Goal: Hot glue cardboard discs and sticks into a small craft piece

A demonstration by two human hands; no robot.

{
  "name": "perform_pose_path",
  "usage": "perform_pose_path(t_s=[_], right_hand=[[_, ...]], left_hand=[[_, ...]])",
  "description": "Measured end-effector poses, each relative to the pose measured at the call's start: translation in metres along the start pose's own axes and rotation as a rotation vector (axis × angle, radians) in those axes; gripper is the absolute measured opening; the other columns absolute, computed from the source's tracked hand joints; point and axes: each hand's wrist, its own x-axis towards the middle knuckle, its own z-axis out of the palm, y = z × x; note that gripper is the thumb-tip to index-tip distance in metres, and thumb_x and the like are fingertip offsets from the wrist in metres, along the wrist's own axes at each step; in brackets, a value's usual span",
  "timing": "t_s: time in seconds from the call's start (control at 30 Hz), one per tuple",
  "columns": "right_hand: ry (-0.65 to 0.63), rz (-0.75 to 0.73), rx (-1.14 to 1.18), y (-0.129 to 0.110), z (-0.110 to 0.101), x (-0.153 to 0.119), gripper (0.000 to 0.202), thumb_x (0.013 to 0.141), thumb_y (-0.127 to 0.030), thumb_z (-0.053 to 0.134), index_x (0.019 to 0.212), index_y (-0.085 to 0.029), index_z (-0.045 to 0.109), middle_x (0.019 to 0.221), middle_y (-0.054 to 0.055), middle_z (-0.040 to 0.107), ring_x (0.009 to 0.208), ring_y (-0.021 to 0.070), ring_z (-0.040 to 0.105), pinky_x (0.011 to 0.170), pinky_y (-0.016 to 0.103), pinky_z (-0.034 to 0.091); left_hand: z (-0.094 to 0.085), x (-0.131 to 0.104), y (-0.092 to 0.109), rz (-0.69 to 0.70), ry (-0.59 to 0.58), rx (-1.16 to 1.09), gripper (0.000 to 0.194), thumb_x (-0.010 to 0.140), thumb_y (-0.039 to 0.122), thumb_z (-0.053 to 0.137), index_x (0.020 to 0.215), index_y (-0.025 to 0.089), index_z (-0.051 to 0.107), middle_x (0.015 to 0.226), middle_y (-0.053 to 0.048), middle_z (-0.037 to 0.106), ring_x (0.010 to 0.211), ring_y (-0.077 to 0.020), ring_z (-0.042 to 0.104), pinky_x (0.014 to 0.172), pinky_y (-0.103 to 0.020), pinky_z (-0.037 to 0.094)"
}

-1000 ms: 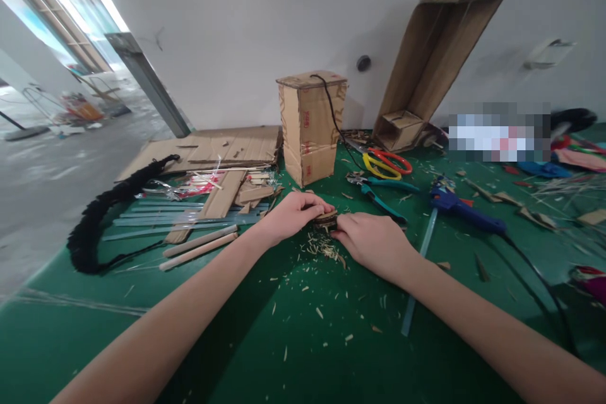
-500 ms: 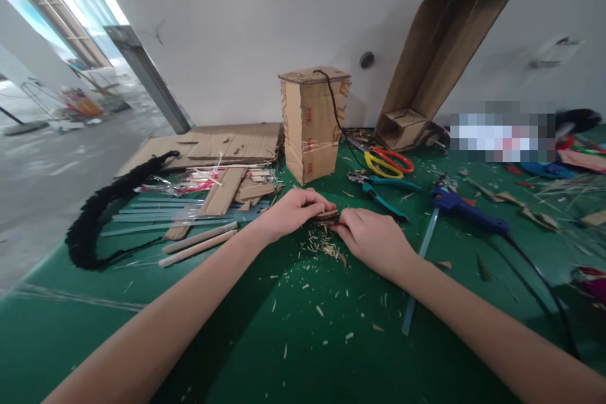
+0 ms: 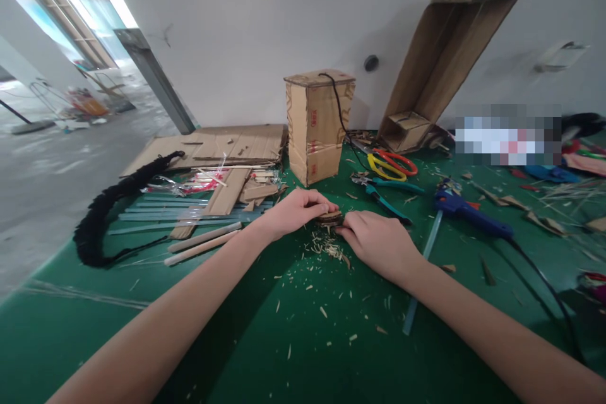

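Near the middle of the green table, a small layered cardboard piece (image 3: 330, 218) lies between my two hands. My left hand (image 3: 299, 209) has its fingers closed on the piece's left and upper side. On the right, my right hand (image 3: 372, 237) pinches at its right edge; whatever lies between those fingertips is too small to make out. Pale shavings (image 3: 326, 246) are scattered on the table just below the piece. Behind my hands stands an upright cardboard box (image 3: 315, 132) with a black cord over its top.
To the right are scissors (image 3: 388, 165), teal-handled pliers (image 3: 386, 196) and a blue glue gun (image 3: 473, 213). Glue sticks (image 3: 161, 217), wooden rods (image 3: 203, 245) and a black fuzzy strip (image 3: 97, 221) lie left. A tall cardboard structure (image 3: 440, 57) leans on the wall.
The whole view has shifted slightly, so things appear a little further right. My right fingers sit slightly lower and apart from the piece's upper edge; my left hand keeps its hold.
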Motion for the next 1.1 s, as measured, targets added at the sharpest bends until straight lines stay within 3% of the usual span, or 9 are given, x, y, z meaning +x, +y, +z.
perform_pose_path(t_s=[0.47,0.63,1.1], right_hand=[[-0.035,0.075,0.084,0.0073,-0.0022,-0.0049,0.024,0.085,-0.036,0.038,0.074,-0.018,0.049,0.066,0.001,0.058,0.065,0.0129,0.053,0.048,0.025,0.023],[-0.014,0.015,0.094,0.0058,-0.0011,-0.0047,0.026,0.085,-0.036,0.038,0.072,-0.018,0.049,0.066,0.001,0.057,0.064,0.0122,0.052,0.049,0.025,0.023],[-0.024,-0.026,0.049,0.0016,-0.0034,-0.0013,0.022,0.085,-0.032,0.040,0.072,-0.018,0.050,0.067,0.001,0.058,0.065,0.0128,0.053,0.051,0.026,0.025]], left_hand=[[0.0000,0.0017,-0.0010,0.014,0.070,0.167,0.023,0.073,0.036,0.055,0.076,0.016,0.065,0.081,-0.004,0.065,0.077,-0.0141,0.058,0.072,-0.026,0.044],[-0.0002,0.0031,-0.0041,0.024,0.069,0.218,0.023,0.074,0.036,0.053,0.074,0.015,0.064,0.082,-0.004,0.066,0.076,-0.0143,0.058,0.071,-0.026,0.044],[0.0037,0.0001,0.0011,0.012,0.060,0.064,0.021,0.074,0.032,0.055,0.082,0.017,0.068,0.091,-0.005,0.068,0.089,-0.0166,0.060,0.082,-0.029,0.045]])
